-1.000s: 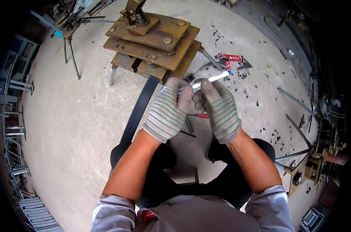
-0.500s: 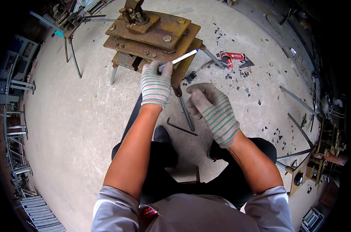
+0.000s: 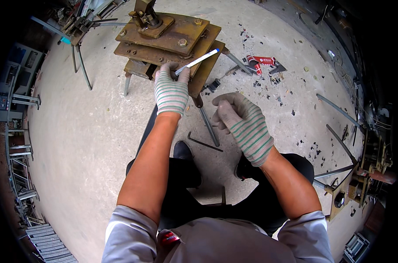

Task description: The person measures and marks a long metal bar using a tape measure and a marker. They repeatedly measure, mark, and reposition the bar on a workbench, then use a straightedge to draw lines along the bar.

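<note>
My left hand point(image 3: 170, 91), in a striped knit glove, is closed around a white pen point(image 3: 198, 61) with a blue end. The pen points up and to the right over the near edge of a rusty steel fixture point(image 3: 172, 37). This fixture has stacked, bolted plates on metal legs, with a clamp-like metal piece point(image 3: 150, 19) on top. My right hand point(image 3: 245, 127), gloved the same way, hovers to the right of the fixture's near leg point(image 3: 207, 125). Its fingers are curled and the thumb presses against them; anything inside is hidden.
An L-shaped hex key point(image 3: 204, 142) lies on the concrete floor near my foot. Beyond the fixture are a red torn package point(image 3: 262, 60) and scattered black scraps. Other metal-legged stands point(image 3: 80, 61) are at the far left and right point(image 3: 341, 186). Stacked metal strips point(image 3: 50, 243) lie lower left.
The view has shifted a little, moving the fixture slightly left in it. The pen stays in my left hand, its blue end a little higher against the plates. My right hand keeps its curled shape.
</note>
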`<state>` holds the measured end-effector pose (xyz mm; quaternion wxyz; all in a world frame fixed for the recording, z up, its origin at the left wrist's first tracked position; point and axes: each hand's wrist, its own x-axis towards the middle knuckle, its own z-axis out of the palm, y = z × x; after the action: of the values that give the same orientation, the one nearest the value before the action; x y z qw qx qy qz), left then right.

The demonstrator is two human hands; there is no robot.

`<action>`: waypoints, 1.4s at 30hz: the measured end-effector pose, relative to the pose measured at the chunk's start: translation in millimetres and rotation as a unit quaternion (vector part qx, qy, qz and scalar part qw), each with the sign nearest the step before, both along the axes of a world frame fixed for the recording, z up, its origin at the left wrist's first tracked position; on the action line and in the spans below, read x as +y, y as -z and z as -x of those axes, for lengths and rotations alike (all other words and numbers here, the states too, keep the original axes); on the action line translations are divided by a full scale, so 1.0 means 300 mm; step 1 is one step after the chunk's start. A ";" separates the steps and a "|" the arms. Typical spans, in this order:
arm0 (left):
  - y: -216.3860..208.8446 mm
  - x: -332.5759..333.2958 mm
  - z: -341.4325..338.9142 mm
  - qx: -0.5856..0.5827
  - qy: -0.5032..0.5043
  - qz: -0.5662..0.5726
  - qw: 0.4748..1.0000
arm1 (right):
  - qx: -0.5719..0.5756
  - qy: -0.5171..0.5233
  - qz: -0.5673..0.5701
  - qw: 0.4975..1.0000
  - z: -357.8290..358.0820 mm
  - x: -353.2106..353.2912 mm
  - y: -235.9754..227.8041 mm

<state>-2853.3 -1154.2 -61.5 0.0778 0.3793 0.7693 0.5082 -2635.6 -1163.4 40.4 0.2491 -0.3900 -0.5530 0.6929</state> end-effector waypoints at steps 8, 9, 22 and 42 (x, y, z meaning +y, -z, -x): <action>-0.053 -0.024 0.019 0.004 -0.044 -0.030 0.999 | -0.015 0.005 -0.016 1.000 -0.013 0.006 -0.013; -0.041 -0.034 0.049 -0.005 -0.056 -0.035 0.998 | -0.013 0.004 -0.017 1.000 -0.010 0.003 -0.018; 0.069 -0.222 0.369 -0.084 -0.025 0.241 0.967 | -0.044 0.036 -0.023 0.998 0.049 0.044 0.035; 0.122 -0.245 0.236 0.034 0.119 0.447 0.886 | -0.030 -0.008 -0.081 0.996 0.030 0.028 0.024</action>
<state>-2924.1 -1227.8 -98.3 0.2729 0.4097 0.8664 0.0841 -2644.5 -1154.8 33.1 0.2577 -0.3844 -0.6179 0.6357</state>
